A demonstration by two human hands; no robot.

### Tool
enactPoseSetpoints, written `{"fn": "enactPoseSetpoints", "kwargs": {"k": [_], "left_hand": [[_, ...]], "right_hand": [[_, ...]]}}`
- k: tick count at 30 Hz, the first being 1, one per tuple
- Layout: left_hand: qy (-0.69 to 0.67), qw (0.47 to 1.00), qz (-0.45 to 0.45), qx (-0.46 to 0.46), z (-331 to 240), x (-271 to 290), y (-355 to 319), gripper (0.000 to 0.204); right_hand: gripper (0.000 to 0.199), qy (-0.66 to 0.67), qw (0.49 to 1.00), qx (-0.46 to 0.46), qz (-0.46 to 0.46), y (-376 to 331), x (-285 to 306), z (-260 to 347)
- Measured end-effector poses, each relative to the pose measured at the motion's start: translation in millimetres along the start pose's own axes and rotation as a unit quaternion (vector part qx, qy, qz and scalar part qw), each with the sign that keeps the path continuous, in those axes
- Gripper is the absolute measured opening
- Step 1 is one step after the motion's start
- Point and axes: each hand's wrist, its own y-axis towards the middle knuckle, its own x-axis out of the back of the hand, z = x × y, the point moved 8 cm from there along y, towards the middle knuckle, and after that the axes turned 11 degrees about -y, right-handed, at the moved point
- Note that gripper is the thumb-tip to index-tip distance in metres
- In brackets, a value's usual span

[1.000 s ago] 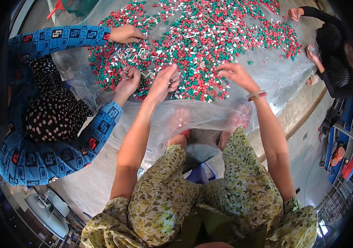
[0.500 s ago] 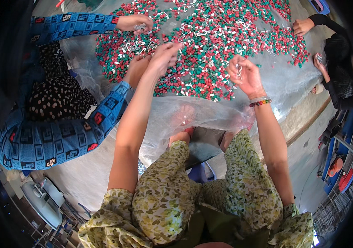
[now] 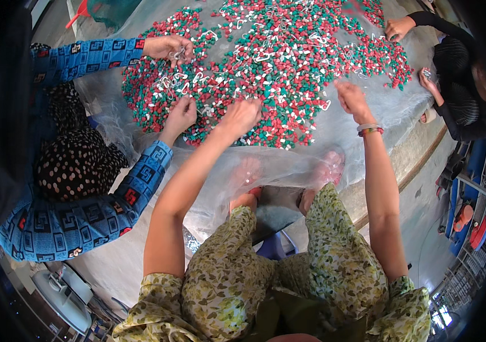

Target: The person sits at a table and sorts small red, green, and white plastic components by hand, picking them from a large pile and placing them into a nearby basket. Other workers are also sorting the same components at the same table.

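A wide spread of small red, green and white pieces (image 3: 280,85), pebble-like in shape, lies on a clear plastic sheet (image 3: 391,108). White hook-shaped clips (image 3: 263,57) are scattered among them. At the near edge of the spread, my left hand (image 3: 242,118) has its fingers closed and pointing down into the pieces; whatever they pinch is hidden. My right hand (image 3: 352,100), a beaded bracelet at its wrist, hovers past the right edge of the spread. Its fingers are curled together, back of the hand up, and their contents are out of sight. One white clip (image 3: 325,105) lies just left of it.
At left, a person in a blue patterned sleeve (image 3: 86,57) holds clips in one hand (image 3: 174,48) and reaches in with the other (image 3: 180,117). Another person's hands (image 3: 398,28) are at the right edge. Green netting (image 3: 109,12) sits at the far left.
My left hand has moved down and slightly right, toward the near edge. My right hand has turned over and shifted right; the clip seen in it is no longer visible there.
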Motion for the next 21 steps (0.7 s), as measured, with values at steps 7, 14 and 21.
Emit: {"fn": "enactPoseSetpoints", "kwargs": {"k": [7,14,21], "left_hand": [[-0.537,0.825,-0.075,0.159,21.1,38.9,-23.3,0.024],[-0.856,0.515,-0.016,0.042,-14.9,79.3,9.9,0.014],[-0.262,0.942,-0.205,0.049,35.2,68.2,104.2,0.025]], "right_hand": [[0.032,-0.428,0.895,0.029,-0.122,-5.3,-51.7,-13.7],[0.018,-0.363,0.916,0.161,-0.055,8.1,-88.4,-8.0],[0.031,-0.445,0.877,0.133,-0.127,-32.0,-77.7,-1.9]]}}
